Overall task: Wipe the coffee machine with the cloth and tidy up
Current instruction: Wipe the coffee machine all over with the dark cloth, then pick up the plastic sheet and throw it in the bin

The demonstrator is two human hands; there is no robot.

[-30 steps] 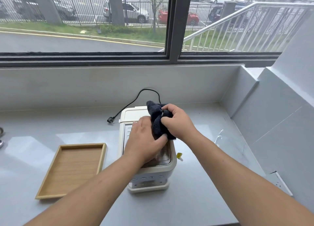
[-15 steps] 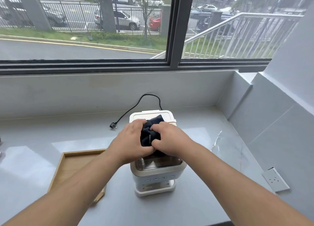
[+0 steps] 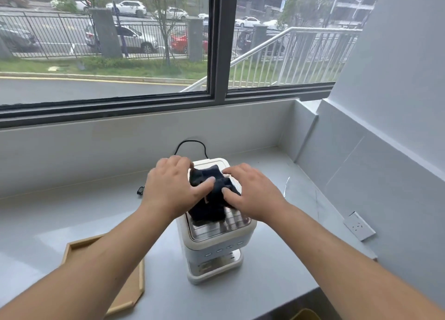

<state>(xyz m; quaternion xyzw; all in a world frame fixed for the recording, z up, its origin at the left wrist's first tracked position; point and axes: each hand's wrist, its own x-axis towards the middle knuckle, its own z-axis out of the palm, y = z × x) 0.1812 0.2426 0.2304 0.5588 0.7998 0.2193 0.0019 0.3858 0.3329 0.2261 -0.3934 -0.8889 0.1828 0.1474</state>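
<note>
Thumbs and curled fingers of the left hand (image 3: pixel 168 189) and right hand (image 3: pixel 254 195) grip the dark cloth (image 3: pixel 208 210), bunched atop the white coffee machine (image 3: pixel 218 249). It looks soft, light and floppy, so it is probably best kept wadded in the palm.

Kitchenette-type counter, indoors. Grey worktop (image 3: pixel 277 286) below gripped cloth (image 3: pixel 208 207); coffee machine (image 3: pixel 216 249) directly under it; street-facing window (image 3: pixel 103 54) beyond; wall socket (image 3: pixel 359 225) right of grip.

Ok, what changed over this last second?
The right hand lowered the bunched cloth onto the coffee machine, and the left hand shifted from the machine's top onto the cloth, holding it too. Coffee machine, wooden tray and cord stayed put.
</note>
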